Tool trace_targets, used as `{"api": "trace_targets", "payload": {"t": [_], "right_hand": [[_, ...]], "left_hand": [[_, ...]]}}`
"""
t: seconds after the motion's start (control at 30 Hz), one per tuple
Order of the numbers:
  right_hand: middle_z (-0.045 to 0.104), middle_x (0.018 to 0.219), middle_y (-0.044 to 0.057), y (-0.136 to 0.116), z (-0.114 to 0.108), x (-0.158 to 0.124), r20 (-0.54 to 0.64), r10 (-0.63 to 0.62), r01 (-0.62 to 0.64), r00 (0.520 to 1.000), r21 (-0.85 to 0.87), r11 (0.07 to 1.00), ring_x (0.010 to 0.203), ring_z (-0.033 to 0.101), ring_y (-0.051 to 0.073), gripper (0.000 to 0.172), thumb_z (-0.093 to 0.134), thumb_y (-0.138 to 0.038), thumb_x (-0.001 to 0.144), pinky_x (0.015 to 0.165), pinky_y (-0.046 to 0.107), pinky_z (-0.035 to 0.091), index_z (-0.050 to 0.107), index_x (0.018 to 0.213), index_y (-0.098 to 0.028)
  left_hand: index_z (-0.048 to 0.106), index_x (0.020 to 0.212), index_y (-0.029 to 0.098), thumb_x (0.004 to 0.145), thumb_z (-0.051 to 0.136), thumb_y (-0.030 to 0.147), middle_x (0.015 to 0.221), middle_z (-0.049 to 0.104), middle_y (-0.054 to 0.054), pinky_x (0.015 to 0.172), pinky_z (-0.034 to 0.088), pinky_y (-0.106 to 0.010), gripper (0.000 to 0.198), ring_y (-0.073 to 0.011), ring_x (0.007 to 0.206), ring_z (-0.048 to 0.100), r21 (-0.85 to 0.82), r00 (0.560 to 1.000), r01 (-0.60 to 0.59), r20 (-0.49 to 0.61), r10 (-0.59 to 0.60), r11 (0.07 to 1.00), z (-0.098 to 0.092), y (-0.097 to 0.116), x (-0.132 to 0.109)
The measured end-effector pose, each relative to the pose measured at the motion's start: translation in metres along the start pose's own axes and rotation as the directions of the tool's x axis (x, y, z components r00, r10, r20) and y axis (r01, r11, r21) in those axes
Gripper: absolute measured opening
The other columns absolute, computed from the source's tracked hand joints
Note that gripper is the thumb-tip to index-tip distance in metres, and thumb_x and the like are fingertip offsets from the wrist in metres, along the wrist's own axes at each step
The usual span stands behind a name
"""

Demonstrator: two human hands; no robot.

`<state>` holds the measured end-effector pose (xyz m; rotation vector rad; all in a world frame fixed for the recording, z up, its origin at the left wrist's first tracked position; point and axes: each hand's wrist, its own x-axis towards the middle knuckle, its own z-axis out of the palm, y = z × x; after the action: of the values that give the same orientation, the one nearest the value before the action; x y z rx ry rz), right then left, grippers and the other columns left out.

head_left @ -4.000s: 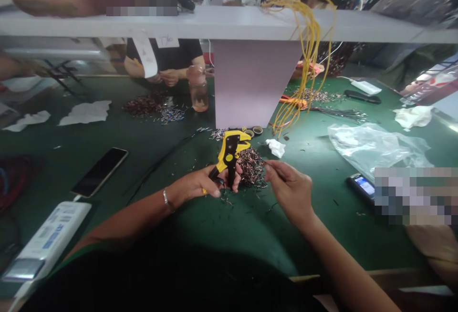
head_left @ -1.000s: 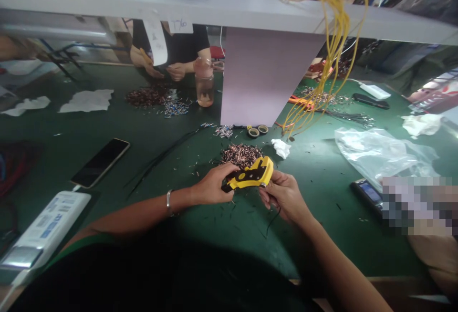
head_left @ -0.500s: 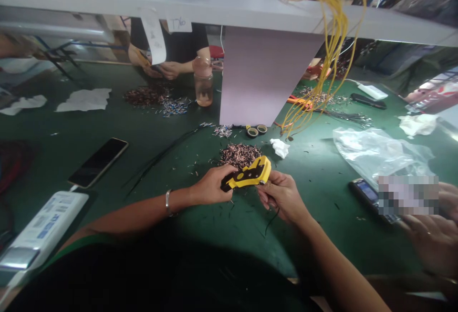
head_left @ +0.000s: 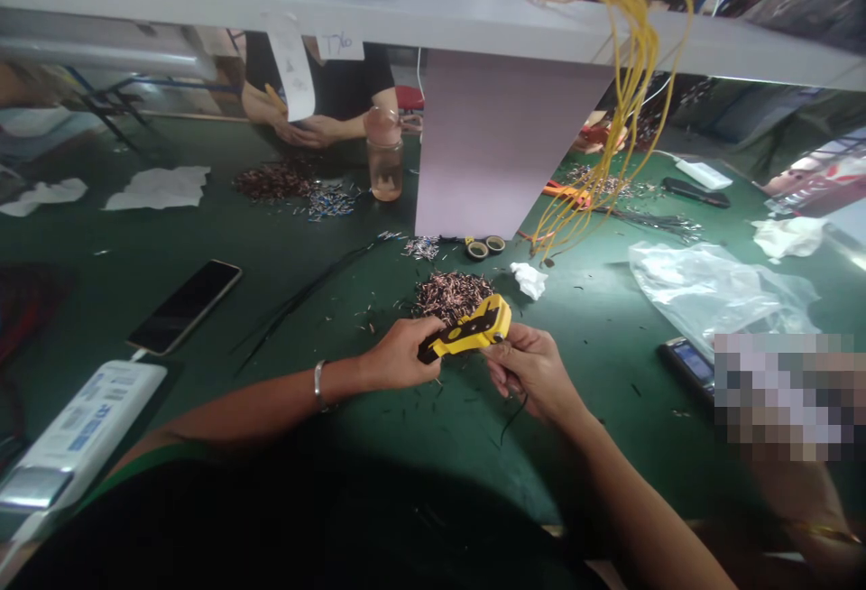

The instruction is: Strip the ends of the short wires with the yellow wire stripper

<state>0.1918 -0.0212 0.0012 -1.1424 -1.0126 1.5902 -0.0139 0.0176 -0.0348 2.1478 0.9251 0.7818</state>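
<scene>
My left hand (head_left: 404, 355) is wrapped round the dark handles of yellow-and-black crimping pliers (head_left: 474, 328). The head of the pliers points up and to the right, over the near edge of a pile of small copper-and-black pieces (head_left: 452, 295). Close against that head, my right hand (head_left: 534, 364) pinches a thin black wire (head_left: 512, 420), whose tail hangs below the fingers. The wire's other end is hidden by the fingers and the pliers' head. Behind the pile lie small whitish pieces (head_left: 421, 248) and two dark rings of tape (head_left: 485, 248).
Left are a phone (head_left: 186, 306) and a white power strip (head_left: 85, 428). Black wires (head_left: 304, 292) lie nearby. Yellow wires (head_left: 629, 76) hang from the shelf (head_left: 439, 22) above. At right are a plastic bag (head_left: 717, 283), a handheld device (head_left: 690, 364) and another person's arm (head_left: 805, 491).
My hands, the pliers and the wire hold nearly the same place. The other person's hand at right has shifted. The person across the table has brought both hands closer together.
</scene>
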Motion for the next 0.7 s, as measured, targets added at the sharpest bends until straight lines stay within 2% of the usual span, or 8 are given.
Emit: {"api": "trace_targets", "payload": {"t": [0.27,0.5,0.6,0.7], "right_hand": [[0.051,0.038,-0.007,0.0007,-0.0007,0.0005,-0.003,0.003,-0.003,1.000,-0.031,1.000,0.029,0.034,0.004,0.022,0.080,-0.033,0.067,0.029,0.017,0.028,0.065,0.065,-0.017],[0.051,0.038,-0.008,-0.0005,-0.0004,0.0009,-0.029,0.004,-0.005,1.000,-0.032,0.999,0.029,0.034,0.004,0.022,0.080,-0.033,0.066,0.029,0.017,0.031,0.067,0.069,-0.017],[0.052,0.038,-0.007,-0.0002,-0.0014,0.0015,-0.049,0.004,-0.005,0.999,-0.021,1.000,0.028,0.034,0.003,0.020,0.080,-0.033,0.067,0.028,0.016,0.031,0.069,0.072,-0.017],[0.056,0.038,-0.005,0.0007,-0.0020,0.0025,-0.075,0.014,-0.017,0.997,-0.036,0.999,0.026,0.034,0.003,0.023,0.080,-0.036,0.067,0.027,0.015,0.028,0.071,0.075,-0.016]], "left_hand": [[0.052,0.078,0.019,0.066,0.051,0.016,0.061,0.050,0.006,0.052,0.033,-0.024,0.012,-0.0093,0.053,0.044,0.064,1.000,0.024,0.002,-0.025,0.998,0.0015,0.0000,-0.0018],[0.053,0.082,0.019,0.071,0.052,0.018,0.061,0.051,0.005,0.054,0.036,-0.024,0.012,-0.0097,0.053,0.044,0.066,1.000,0.001,-0.011,0.000,0.998,0.0038,-0.0040,-0.0027],[0.053,0.081,0.018,0.070,0.051,0.018,0.062,0.051,0.005,0.053,0.036,-0.024,0.012,-0.0098,0.054,0.045,0.016,0.999,0.052,0.000,-0.052,0.999,0.0029,-0.0030,-0.0019],[0.054,0.083,0.017,0.068,0.051,0.018,0.066,0.053,0.003,0.056,0.040,-0.024,0.015,-0.0106,0.059,0.048,-0.108,0.992,0.126,0.020,-0.125,0.986,0.0010,-0.0018,0.0004]]}}
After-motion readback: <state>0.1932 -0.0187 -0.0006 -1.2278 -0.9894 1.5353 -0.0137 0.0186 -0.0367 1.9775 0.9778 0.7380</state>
